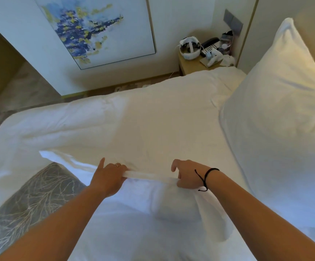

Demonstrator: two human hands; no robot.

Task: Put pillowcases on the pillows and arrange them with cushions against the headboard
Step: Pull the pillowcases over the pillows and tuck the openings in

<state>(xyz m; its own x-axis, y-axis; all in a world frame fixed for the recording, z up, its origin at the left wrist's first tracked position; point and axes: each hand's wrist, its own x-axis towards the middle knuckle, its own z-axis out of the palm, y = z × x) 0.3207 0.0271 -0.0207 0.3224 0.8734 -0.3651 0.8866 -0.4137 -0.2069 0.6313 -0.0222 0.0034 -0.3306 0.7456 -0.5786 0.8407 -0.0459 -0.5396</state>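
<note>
Two hands (pixel 109 176) (pixel 187 175), one pillow (pixel 282 102) (upright), one cushion (pixel 30 200), one painting (pixel 94 29)

I saw the bed (pixel 152 110) under a white duvet. On it lay a white pillow (pixel 137 144) across the middle, a larger pillow (pixel 277 110) propped at the right, and a grey branch-patterned cushion (pixel 32 200) at the lower left.

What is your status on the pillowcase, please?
Left hand and right hand grip pillowcase hem. Pillow partly showing. Grey cushion lies left.
</note>
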